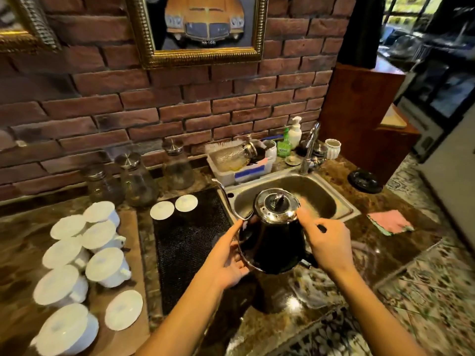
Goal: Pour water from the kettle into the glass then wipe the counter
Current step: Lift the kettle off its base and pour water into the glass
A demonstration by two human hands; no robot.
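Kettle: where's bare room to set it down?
Black mat left of the kettle, bare except two white lids at its back. Counter between the sink and pink cloth. Crowded: upturned cups far left, dish tub behind the sink.

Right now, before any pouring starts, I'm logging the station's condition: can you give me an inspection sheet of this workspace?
Surface: brown marbled stone counter, glossy.
Job's things: black gooseneck kettle with chrome lid held above the counter; pink cloth lying right of the steel sink; drinking glass not identified.
Clutter: upturned white cups at left; lidded glass carafes by the red brick wall.
Fingers: left hand supports the kettle's side; right hand grips its handle.
Cables: nothing seen.
Surroundings: gold-framed car picture on that wall.
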